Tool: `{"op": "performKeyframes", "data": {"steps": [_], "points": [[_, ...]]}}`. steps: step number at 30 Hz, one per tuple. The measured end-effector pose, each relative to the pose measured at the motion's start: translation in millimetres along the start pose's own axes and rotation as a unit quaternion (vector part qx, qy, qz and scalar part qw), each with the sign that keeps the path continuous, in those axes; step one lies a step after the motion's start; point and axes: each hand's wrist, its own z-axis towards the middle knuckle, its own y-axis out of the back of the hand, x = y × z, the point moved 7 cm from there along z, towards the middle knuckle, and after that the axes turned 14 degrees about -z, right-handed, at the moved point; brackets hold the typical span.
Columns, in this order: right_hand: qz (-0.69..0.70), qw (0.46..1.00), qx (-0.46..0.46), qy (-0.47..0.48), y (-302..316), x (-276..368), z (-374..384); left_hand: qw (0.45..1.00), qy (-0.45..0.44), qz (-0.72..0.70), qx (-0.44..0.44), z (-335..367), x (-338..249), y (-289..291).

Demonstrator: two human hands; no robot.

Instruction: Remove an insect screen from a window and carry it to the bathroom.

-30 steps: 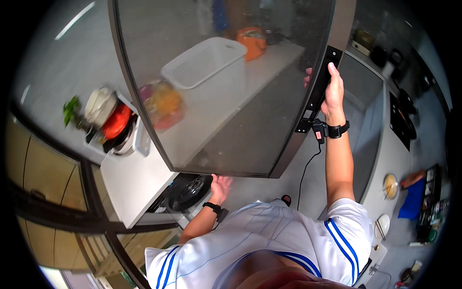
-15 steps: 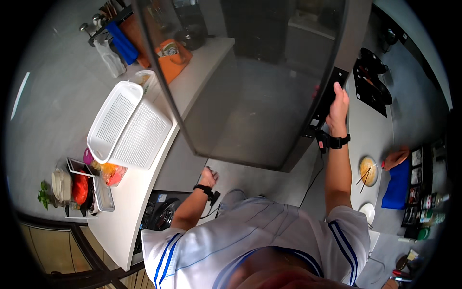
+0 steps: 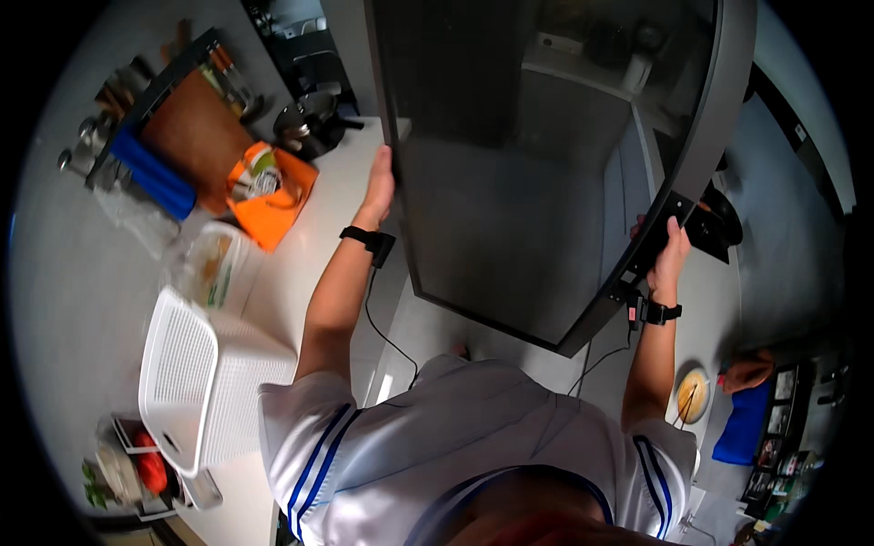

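Observation:
A tall, dark-framed glass door panel (image 3: 519,218) stands in front of me. My left hand (image 3: 378,189) is at its left frame edge, with the fingers partly out of sight against the edge. At the right frame, my right hand (image 3: 669,259) holds on beside the black lock plate (image 3: 663,227). Its thumb points up and the other fingers curl round behind the edge. Each wrist wears a black band with a small device, and thin cables hang from them.
On the left counter stand a white perforated basket (image 3: 241,387), a clear-lidded container (image 3: 218,264), an orange bag (image 3: 273,205) and dark pots (image 3: 309,123). The right counter holds a yellow-filled bowl with chopsticks (image 3: 694,396) and a pan (image 3: 719,218). Pale flooring (image 3: 437,323) shows below the door.
My left hand has risen from low beside my body to the door's left edge. My right hand stays at the lock plate. The view has shifted, and the door appears farther right.

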Motion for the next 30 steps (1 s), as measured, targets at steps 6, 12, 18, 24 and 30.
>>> {"op": "performKeyframes", "data": {"steps": [6,12,18,24,30], "points": [[-0.060,0.997,-0.040,0.027,-26,-47,138,0.998,0.056,-0.018,-0.022,190,83,-40],[-0.159,0.983,-0.073,0.059,-25,-150,294,0.986,0.141,-0.086,-0.004,344,181,-90],[-0.337,0.935,0.066,0.086,-98,-265,503,0.987,0.077,-0.077,-0.119,496,291,-3],[-0.352,0.911,0.209,0.050,-204,-346,678,0.963,0.127,-0.061,-0.229,590,296,46],[-0.359,0.881,0.296,0.085,-379,-440,816,0.908,0.139,-0.091,-0.384,674,307,161]]}}
